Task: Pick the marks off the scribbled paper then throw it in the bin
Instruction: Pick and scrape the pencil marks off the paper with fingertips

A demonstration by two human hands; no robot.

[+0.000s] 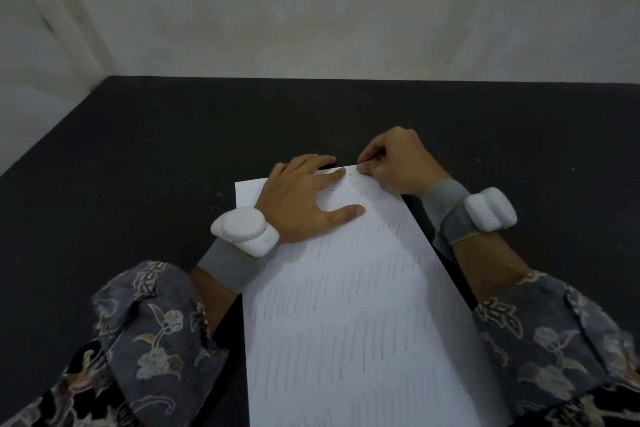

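Scribbled white paper sheet (346, 288) lies flat on the black tabletop (173, 149), left hand (304, 194) spread and pressing its far end while right hand (391, 163) pinches at the one-o'clock corner, erasing apparently barely begun, next needing steady rubbing downward.

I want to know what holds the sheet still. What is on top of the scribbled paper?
The left hand lies flat on the scribbled paper; the right hand has curled fingers at its far corner. Any marks beneath the hands are covered.
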